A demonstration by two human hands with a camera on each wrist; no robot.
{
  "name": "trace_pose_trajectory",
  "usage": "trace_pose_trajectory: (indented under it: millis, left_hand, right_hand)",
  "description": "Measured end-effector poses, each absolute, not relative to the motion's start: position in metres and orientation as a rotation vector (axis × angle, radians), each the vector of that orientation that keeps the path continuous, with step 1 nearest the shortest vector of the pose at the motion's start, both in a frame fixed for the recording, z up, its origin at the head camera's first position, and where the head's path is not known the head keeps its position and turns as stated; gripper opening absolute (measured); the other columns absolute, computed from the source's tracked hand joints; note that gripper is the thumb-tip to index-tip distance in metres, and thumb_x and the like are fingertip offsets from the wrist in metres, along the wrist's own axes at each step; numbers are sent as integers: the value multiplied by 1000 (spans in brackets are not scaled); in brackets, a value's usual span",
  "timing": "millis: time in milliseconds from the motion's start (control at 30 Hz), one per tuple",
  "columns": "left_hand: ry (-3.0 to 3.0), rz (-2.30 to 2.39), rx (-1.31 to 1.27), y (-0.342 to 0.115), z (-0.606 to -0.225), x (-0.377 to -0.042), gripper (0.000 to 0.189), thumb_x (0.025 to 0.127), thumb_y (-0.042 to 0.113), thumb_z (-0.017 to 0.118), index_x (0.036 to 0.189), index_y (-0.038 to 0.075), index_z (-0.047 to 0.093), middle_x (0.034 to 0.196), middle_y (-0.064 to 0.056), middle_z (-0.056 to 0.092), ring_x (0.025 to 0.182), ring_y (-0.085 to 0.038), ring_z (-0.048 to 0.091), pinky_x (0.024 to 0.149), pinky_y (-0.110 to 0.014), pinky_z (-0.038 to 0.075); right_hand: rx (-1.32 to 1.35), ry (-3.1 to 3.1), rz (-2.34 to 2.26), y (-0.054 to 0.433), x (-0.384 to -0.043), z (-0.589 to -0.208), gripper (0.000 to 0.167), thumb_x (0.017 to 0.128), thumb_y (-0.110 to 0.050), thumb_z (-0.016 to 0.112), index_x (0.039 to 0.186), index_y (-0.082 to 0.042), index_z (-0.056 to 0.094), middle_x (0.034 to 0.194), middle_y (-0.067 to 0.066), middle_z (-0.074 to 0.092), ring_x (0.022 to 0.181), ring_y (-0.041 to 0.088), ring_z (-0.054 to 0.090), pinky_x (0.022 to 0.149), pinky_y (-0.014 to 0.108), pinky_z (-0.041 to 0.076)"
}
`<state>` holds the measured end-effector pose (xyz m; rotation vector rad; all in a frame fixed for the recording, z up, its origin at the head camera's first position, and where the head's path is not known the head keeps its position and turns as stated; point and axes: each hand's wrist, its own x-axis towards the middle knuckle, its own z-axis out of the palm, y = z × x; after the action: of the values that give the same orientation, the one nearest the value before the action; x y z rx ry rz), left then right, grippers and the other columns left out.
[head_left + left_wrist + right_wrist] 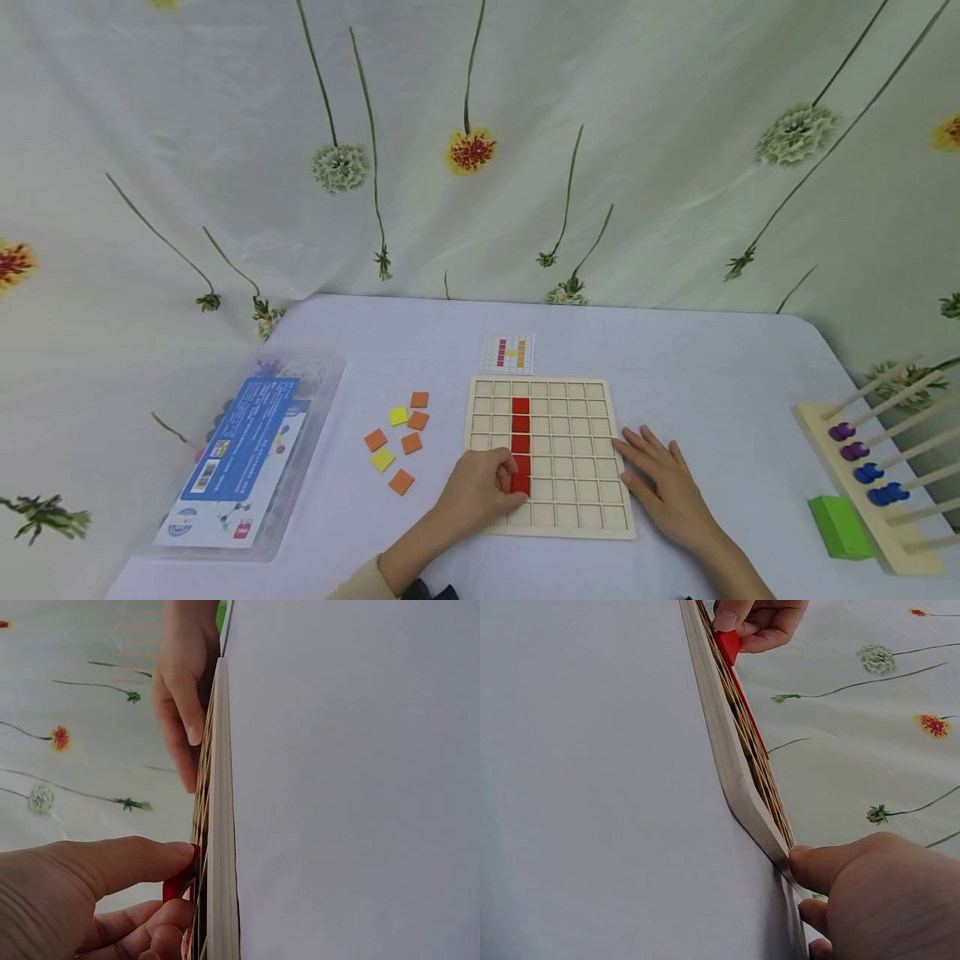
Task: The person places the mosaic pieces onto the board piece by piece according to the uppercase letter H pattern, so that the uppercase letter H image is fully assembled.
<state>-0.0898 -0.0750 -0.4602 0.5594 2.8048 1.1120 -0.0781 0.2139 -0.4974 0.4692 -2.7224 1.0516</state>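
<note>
Head view. On counter: pale gridded board. Seated in one column of board: four red tiles, in line. At six o'clock end of that line: pinched red tile, grasped between thumb and fingers of left hand, at board's eight o'clock side. At board's three o'clock edge: right hand, released, fingers extended and touching frame. Just beside board at eleven o'clock: printed card with red, yellow and orange squares. At nine o'clock, loose: five orange tiles, two yellow tiles. Farther toward nine: clear plastic case, blue-and-white sheet showing. Past three o'clock, well apart: wooden bead stand, purple and blue beads; green block beside it.

Left wrist view. Pinched red tile tilted at board's surface, thumb above, fingers below. Toward twelve o'clock: right hand, alongside board.

Right wrist view. At five o'clock: thumb of right hand against board's edge; other fingers partly hidden. At twelve: left hand with same tile, aslant at grid.
</note>
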Motion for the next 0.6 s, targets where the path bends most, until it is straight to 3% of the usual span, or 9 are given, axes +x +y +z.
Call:
trace_pose_trajectory:
  millis: [333,600]
  left_hand:
    - [2858,1006,594,-71,-457,-88,21,72,12,83,79,9,63,55,10,48,51,1,40,48,-16,36]
    - [2926,881,627,-75,-453,-84,25,72,21,83,86,12,65,58,11,47,55,0,40,49,-17,34]
  right_hand:
    - [465,-2725,1062,214,-77,-496,42,93,-17,64,134,-9,59,144,19,50,139,48,32,114,66,7]
    - [469,-2721,1052,213,-77,-496,42,93,-17,64,134,-8,59,144,20,50,139,47,32,114,66,7]
